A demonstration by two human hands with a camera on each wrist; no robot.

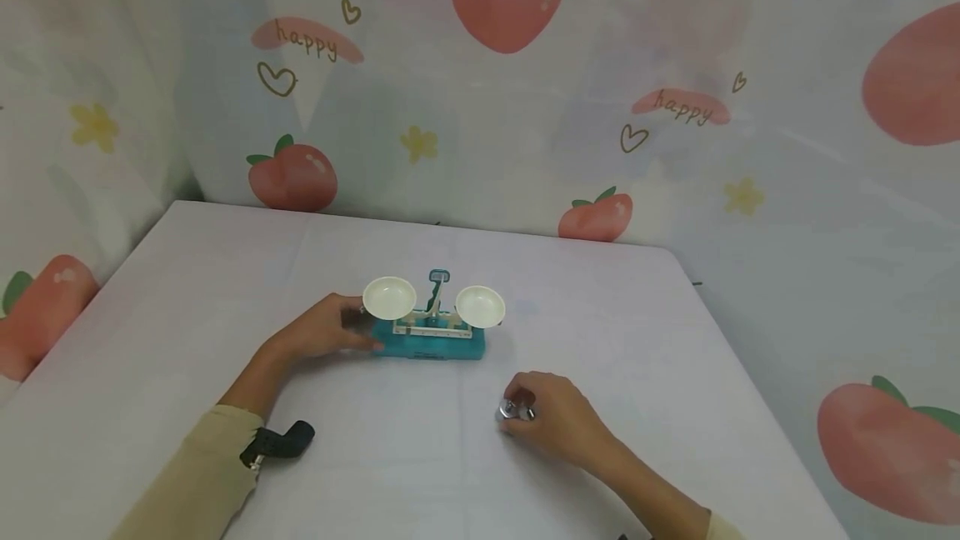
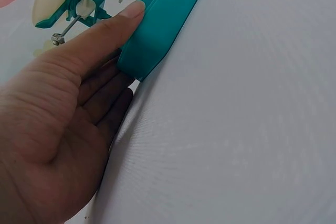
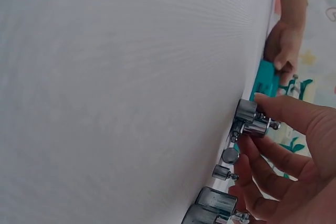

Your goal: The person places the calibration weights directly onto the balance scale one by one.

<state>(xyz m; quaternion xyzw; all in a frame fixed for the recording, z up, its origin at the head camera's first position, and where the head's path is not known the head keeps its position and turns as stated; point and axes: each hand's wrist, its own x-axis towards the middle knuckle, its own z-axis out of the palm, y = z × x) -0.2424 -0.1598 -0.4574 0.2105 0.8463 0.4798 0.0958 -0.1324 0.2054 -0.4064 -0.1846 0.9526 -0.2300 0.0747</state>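
Note:
A small teal balance scale [image 1: 431, 346] stands on the white table, with one cream pan [image 1: 389, 298] on the left and another pan [image 1: 480, 307] on the right. My left hand [image 1: 324, 328] grips the left end of its base, the thumb on the front face and the fingers behind. To the lower right of the scale, my right hand [image 1: 558, 415] pinches small silver metal weights [image 3: 245, 110] between thumb and fingertips. Several more knobbed weights [image 3: 216, 200] stand below and beside those fingers in the right wrist view; the hand hides them from the head view.
The table [image 1: 405, 457] is covered in white cloth, its far edge close to a backdrop [image 1: 480, 123] printed with peaches, hearts and the word happy. A black strap [image 1: 277, 442] sits on the left wrist.

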